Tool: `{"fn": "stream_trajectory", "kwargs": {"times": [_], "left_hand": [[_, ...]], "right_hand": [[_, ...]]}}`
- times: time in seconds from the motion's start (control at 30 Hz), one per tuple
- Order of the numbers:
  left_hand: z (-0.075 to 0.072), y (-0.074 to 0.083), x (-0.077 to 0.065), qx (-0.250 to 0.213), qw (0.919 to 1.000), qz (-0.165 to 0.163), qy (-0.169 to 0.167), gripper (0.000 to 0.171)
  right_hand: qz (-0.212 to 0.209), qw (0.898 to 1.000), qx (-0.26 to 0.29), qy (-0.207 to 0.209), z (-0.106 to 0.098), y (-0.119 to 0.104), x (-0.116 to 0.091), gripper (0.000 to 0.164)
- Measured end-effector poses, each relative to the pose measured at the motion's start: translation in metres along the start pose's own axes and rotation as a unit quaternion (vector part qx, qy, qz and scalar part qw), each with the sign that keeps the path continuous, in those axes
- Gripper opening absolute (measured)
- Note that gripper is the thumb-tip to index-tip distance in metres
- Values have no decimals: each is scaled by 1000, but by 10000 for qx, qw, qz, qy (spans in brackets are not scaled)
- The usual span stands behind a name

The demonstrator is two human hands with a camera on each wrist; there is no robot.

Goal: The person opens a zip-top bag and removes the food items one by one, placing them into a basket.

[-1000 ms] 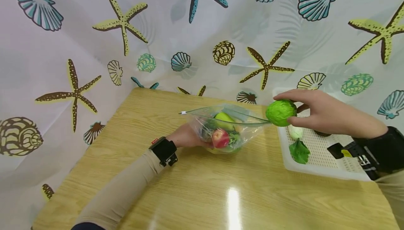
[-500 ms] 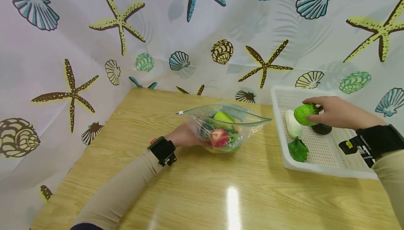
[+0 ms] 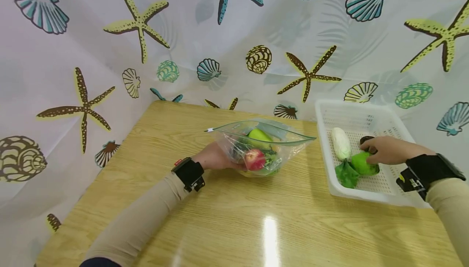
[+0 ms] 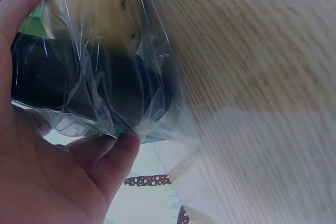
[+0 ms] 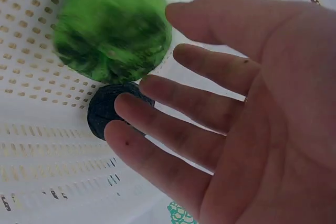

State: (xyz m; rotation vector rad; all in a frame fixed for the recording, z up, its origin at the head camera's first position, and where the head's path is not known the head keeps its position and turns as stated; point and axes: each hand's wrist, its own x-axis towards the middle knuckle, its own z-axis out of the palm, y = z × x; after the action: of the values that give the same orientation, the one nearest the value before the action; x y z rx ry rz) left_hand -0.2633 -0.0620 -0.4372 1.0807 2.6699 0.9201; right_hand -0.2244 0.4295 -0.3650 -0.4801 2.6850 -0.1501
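Observation:
In the head view, my left hand [image 3: 218, 157] grips the left side of a clear zip bag [image 3: 289, 153], its mouth turned upward. Through the plastic show a red apple [image 3: 254, 160] and a green fruit [image 3: 259, 135]. The left wrist view shows thumb and fingers around the bag, with a tan piece [image 4: 100, 9] and a dark, smooth piece [image 4: 79, 82] inside. My right hand [image 3: 388, 149] is in the white basket [image 3: 331, 183], fingers extended. Its fingertips are over a dark, round piece [image 5: 107, 108], beside a bright green, wrinkled round vegetable [image 5: 110, 27].
A bok choy [image 3: 342, 145] with a white stem and dark green leaf lies along the basket's left side. The wooden table [image 3: 205, 222] ends at a shell-patterned curtain [image 3: 227, 55] behind. Basket walls rise around my right hand.
My right hand has carried the green vegetable from beside the bag into the basket and let it go next to the bok choy leaf. The left hand and bag have barely moved.

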Motion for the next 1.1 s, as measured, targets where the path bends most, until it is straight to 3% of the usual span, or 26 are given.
{"fn": "stream_trajectory", "kwargs": {"times": [0.23, 0.37, 0.47, 0.6, 0.73, 0.87, 1.0, 1.1], "left_hand": [[-2, 1, 0, -138, 9999, -24, -16, 100], [-3, 0, 0, -244, 9997, 25, -10, 97], [-2, -1, 2, -305, 9995, 95, -30, 94], [0, -4, 4, -346, 9993, 51, -93, 95], [0, -3, 4, -343, 9993, -67, -136, 97], [-1, -1, 4, -410, 9991, -42, -124, 93], [-1, -1, 3, -471, 9988, 4, -112, 92], [0, -1, 3, -502, 9987, 22, -93, 91]], "right_hand": [[-180, 9997, 148, 108, -5, -15, -4, 45], [-457, 9970, 172, 602, -12, -35, -6, 37], [-709, 9909, -6, 1141, -22, -64, -9, 30], [-1303, 9660, -427, 2193, -36, -113, -13, 22], [-2177, 9172, -817, 3236, -48, -159, -17, 19], [-3002, 8768, -985, 3626, -53, -194, -16, 18], [-3489, 8630, -970, 3524, -50, -219, -11, 24], [-3619, 8686, -958, 3248, -48, -233, -5, 24]]}}
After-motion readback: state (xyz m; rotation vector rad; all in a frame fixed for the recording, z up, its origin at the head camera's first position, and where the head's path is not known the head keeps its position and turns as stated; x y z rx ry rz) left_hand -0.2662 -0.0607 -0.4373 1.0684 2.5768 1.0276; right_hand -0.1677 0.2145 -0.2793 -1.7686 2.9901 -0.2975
